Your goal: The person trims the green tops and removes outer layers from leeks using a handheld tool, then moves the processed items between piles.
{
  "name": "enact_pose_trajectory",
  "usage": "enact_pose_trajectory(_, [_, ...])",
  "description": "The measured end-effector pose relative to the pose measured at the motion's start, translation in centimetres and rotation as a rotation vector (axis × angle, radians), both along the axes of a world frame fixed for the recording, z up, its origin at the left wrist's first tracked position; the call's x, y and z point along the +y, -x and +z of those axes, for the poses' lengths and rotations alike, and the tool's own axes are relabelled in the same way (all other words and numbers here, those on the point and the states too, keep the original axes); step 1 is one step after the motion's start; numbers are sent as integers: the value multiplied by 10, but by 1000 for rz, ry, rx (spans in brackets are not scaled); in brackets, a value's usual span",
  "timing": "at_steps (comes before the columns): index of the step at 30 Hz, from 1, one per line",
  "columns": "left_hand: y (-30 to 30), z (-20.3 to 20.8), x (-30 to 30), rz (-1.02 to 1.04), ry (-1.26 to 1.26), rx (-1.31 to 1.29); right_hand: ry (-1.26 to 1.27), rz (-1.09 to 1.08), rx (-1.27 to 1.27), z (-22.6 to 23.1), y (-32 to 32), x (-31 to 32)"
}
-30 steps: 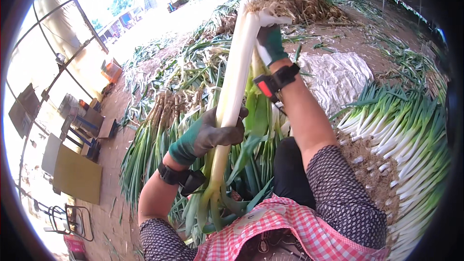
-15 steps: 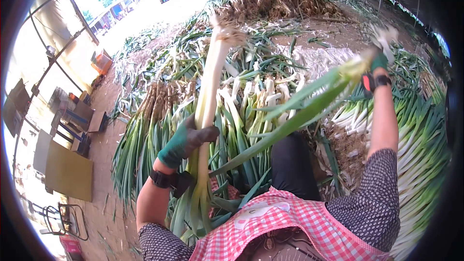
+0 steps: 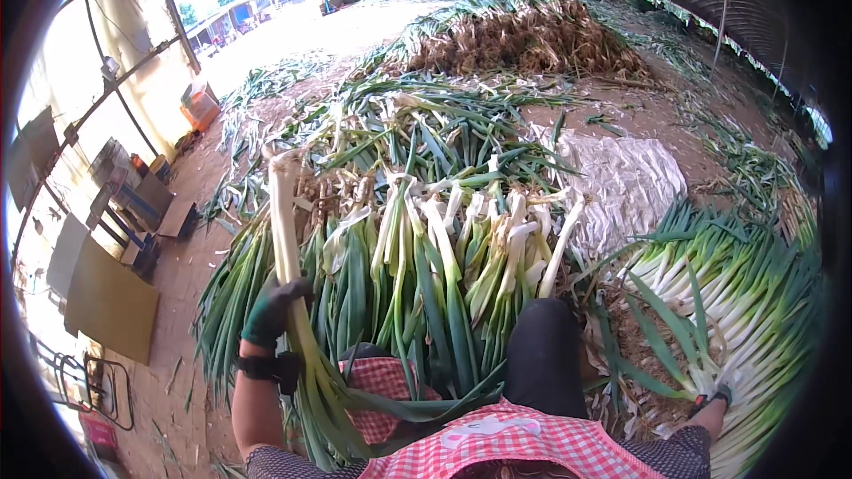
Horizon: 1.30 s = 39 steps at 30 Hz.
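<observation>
My left hand [image 3: 277, 309], in a dark green glove, is closed round a thick leek [image 3: 286, 222]. Its pale root end points up and its green leaves hang down towards my lap. At the lower right my right hand [image 3: 715, 397] is low beside the laid-out leeks. A fan of green leek leaves [image 3: 682, 341] with whitish bases rises from its fingers, which are partly hidden. A row of untrimmed leeks [image 3: 435, 248] lies in front of my knees, white ends away from me.
At the right, a long pile of cleaned leeks [image 3: 745, 302] spreads out. Beyond the row lie loose leaves [image 3: 426, 129] and a crumpled white sheet [image 3: 621, 186]. Farther back is a heap of rooted leeks [image 3: 532, 35]. Boards [image 3: 111, 302] and an orange-and-white container [image 3: 200, 106] stand at left.
My right hand has swept down from the upper right to the lower right with the leaves. My left hand has shifted left with its leek, and the view has tilted up.
</observation>
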State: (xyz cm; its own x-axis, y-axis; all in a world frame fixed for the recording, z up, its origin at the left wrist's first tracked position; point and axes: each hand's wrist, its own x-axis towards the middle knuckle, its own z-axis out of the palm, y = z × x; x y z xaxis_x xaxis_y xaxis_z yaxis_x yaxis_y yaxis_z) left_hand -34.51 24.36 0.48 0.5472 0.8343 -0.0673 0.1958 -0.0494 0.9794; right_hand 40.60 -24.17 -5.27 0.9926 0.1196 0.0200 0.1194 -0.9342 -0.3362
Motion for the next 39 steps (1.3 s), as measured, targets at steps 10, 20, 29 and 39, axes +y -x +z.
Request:
enact_pose_trajectory(10, [-34, -20, -32, -275, -54, -153, -601, 951, -398, 157, 121, 356])
enact_pose_trajectory(20, [-58, 40, -92, -290, 172, -208, -814, 1427, 578, 186, 325, 469])
enact_pose_trajectory(29, [-79, 48, -139, -359, 195, -127, -931, 1289, 423, 177, 286, 401])
enact_pose_trajectory(39, [-101, 45, -163, -467, 152, -92, -342, 1333, -331, 143, 91, 314])
